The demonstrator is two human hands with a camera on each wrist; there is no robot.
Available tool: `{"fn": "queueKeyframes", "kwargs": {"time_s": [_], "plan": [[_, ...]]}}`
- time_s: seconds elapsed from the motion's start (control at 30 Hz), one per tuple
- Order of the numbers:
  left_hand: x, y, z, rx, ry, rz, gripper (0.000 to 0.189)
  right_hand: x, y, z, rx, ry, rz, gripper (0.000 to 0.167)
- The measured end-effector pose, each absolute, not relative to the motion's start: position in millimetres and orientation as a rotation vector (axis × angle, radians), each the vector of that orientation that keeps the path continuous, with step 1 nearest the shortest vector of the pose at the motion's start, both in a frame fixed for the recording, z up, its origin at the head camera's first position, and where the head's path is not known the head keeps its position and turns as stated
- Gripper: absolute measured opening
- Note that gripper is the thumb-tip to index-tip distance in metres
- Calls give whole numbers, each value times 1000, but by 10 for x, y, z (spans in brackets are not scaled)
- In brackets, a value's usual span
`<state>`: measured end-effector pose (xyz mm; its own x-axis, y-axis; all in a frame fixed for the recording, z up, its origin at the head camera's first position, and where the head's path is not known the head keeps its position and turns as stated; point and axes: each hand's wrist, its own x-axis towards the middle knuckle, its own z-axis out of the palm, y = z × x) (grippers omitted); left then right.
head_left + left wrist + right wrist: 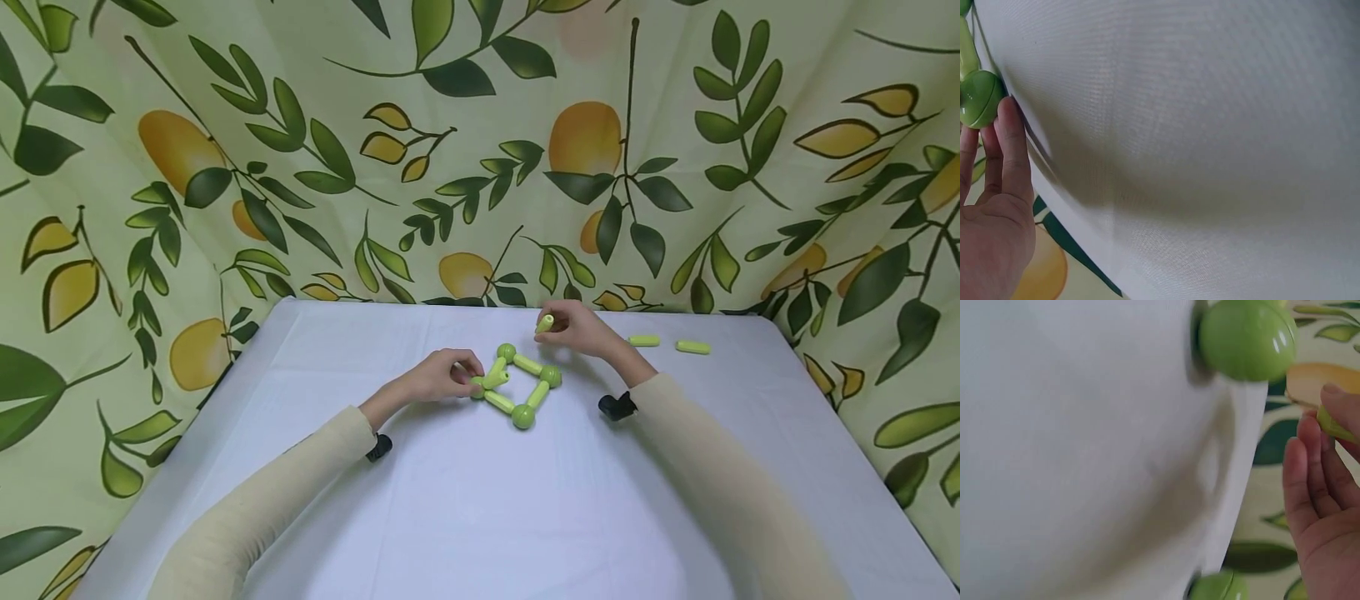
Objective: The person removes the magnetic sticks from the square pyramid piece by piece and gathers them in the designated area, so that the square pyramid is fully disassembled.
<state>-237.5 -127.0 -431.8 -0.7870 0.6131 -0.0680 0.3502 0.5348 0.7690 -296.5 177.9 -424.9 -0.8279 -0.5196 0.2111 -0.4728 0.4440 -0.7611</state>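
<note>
A square frame of green balls and light green rods lies on the table, with a ball (523, 416) at its near corner. From the left corner ball (477, 387) one more rod (498, 379) sticks up at a tilt. My left hand (435, 377) pinches that corner ball; in the left wrist view the fingers are on the ball (982, 99). Above the far side of the frame, my right hand (577, 327) holds a loose light green rod (545, 323) between thumb and fingers. The right wrist view shows this rod (1334, 425) only in part.
Two loose light green rods, one (643, 341) beside the right wrist and one (692, 347) farther right, lie on the white table (480, 508). A curtain (480, 167) with leaves and fruit hangs behind. Each wrist wears a black camera (617, 407).
</note>
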Motion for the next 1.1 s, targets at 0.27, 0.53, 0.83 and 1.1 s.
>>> {"fn": "queueKeyframes", "kwargs": {"time_s": [0.27,0.53,0.83,1.1], "plan": [[-2378,-1274,-4312,796,2452,1104,18,-2814,2250,-4219,-858,2665,-1276,16],[-2386,-1270,-4318,794,2458,1101,17,-2628,2684,-4210,-789,2698,-1230,25],[-2380,-1263,-4320,787,2459,1093,18,-2416,3066,-4272,-736,2685,-1270,24],[-2379,-1277,-4323,797,2436,1123,17,-2220,3315,-4303,-719,2708,-1251,19]]}}
